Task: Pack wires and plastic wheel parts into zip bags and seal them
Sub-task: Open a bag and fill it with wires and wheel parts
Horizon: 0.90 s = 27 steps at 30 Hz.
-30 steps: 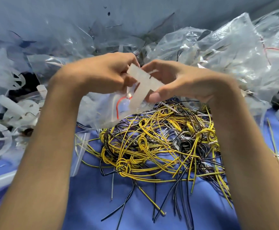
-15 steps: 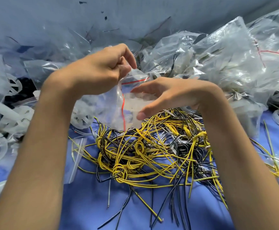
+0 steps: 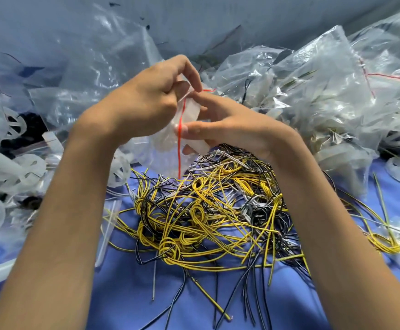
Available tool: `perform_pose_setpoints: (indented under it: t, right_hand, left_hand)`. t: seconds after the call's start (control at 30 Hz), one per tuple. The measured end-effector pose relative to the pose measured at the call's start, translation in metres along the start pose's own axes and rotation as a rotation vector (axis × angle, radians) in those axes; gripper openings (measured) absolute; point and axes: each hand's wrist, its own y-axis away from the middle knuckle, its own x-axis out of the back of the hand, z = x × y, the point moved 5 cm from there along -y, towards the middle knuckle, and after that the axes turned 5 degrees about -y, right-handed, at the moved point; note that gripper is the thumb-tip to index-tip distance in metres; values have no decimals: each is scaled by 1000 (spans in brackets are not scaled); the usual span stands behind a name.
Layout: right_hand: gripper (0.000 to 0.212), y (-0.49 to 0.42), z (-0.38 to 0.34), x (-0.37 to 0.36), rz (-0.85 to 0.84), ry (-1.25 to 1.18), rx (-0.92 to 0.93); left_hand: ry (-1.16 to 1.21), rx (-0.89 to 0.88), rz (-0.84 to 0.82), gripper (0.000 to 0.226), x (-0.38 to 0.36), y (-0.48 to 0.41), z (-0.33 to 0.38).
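1. The zip bag (image 3: pixel 166 144) has its red seal strip (image 3: pixel 179 151) running nearly upright, so its mouth faces right.
2. It hangs between both hands, above the wires (image 3: pixel 208 210) on the blue cloth (image 3: pixel 127 294).
3. The left hand (image 3: pixel 146 98) pinches its top edge; the right hand (image 3: pixel 227 125) grips a white plastic part (image 3: pixel 197 146) at the mouth.

Single head-worn view, forward and down, close above wire tangle (image 3: pixel 206 217)

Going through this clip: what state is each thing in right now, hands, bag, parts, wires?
zip bag: held up, unsealed.
plastic part: at the bag's mouth, partly inside.
left hand: pinches the bag's top edge.
right hand: grips the plastic part.
wires: loose, tangled, unpacked.
heaped bags: filled; seals unclear.
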Motion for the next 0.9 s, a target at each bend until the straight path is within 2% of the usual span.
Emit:
perform_pose_setpoints:
  t: [0.07, 0.13, 0.2, 0.27, 0.4, 0.47, 0.63, 0.83, 0.9]
  right_hand:
    - [42, -1, 0, 0, 19, 12, -4]
    - [29, -1, 0, 1, 36, 79, -3]
    - [24, -1, 0, 5, 53, 167, -3]
    - [33, -1, 1, 9, 50, 239, -28]
    - [70, -2, 9, 14, 34, 346, -139]
    - [75, -3, 11, 18, 73, 358, -164]
    - [36, 0, 3, 27, 166, 403, -149]
    - [27, 0, 1, 35, 317, 566, -226]
    - [33, 0, 0, 36, 324, 621, -236]
  left_hand:
    - [2, -1, 11, 26, 2, 1, 3]
    - [-3, -7, -8, 16, 3, 1, 4]
    - [-49, -4, -41, 14, 2, 3, 3]
    - [-73, -13, -69, 14, 3, 5, 3]
    - [-168, -37, -63, 21, 3, 5, 7]
    - [-202, -37, -41, 25, 2, 4, 8]
    - [-228, -52, 14, 30, 0, 1, 9]
    - [-260, -106, 85, 34, -4, -2, 17]
    - [-255, -127, 117, 36, -4, -2, 20]
